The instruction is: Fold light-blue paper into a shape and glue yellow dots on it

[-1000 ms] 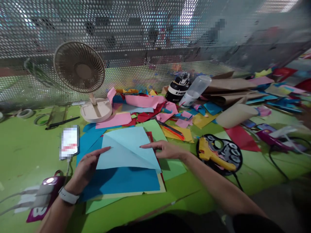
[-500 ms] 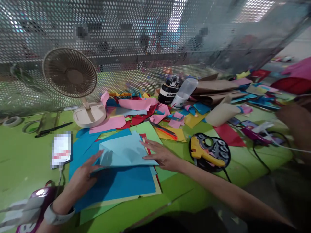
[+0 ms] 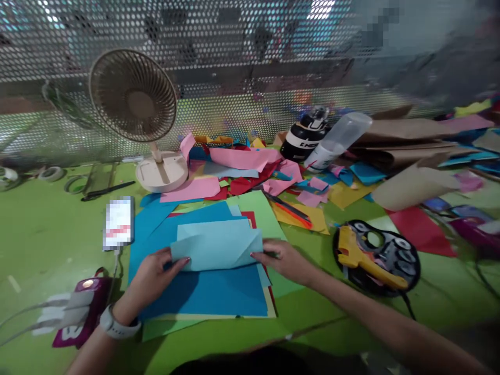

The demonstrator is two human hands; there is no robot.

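A folded sheet of light blue paper (image 3: 219,245) is held between my two hands, just over a stack of coloured paper. My left hand (image 3: 158,273) pinches its left end, thumb on the near face. At the right end, my right hand (image 3: 283,258) grips the paper between thumb and fingers. Beneath lies a darker blue sheet (image 3: 211,297), with yellow, red and green sheets showing around its edges. The fingers behind the folded paper are partly hidden.
A fan (image 3: 162,172) stands behind, near paper scraps (image 3: 246,159) and a black bottle (image 3: 302,138). At left lie a phone (image 3: 118,223) and a purple power strip (image 3: 94,297). A yellow glue gun (image 3: 367,260) rests on a black tray at right; an orange-black cutter (image 3: 291,211) lies behind.
Both hands have closed on the ends of the light blue paper, which now looks narrower from front to back. My view has turned so the table things appear shifted.
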